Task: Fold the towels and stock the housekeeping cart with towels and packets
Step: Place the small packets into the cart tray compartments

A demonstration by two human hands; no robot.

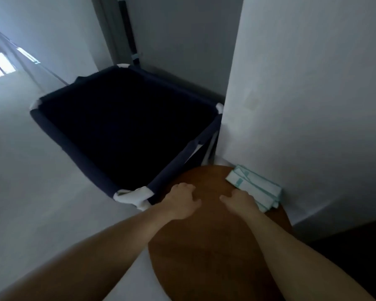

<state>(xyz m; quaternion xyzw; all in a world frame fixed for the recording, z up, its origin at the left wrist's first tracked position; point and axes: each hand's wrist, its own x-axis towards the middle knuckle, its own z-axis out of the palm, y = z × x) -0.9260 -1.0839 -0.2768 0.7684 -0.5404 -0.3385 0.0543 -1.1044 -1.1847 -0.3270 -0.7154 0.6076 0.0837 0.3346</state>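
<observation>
both hands loosely curled over round table (pixel 204 246): left hand (pixel 180 203), right hand (pixel 239 200) touching packets (pixel 256 187).

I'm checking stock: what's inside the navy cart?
Nothing shows inside the cart; its bottom is too dark to tell. The packets lie outside it, on the table.

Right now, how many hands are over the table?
2. The left hand is near the bin's front corner; the right hand is at the edge of the packets by the wall. None seems hidden.

navy fabric cart (pixel 78 146) with white corners, brown round table (pixel 204 246), white packets (pixel 256 190) with teal stripes
</observation>
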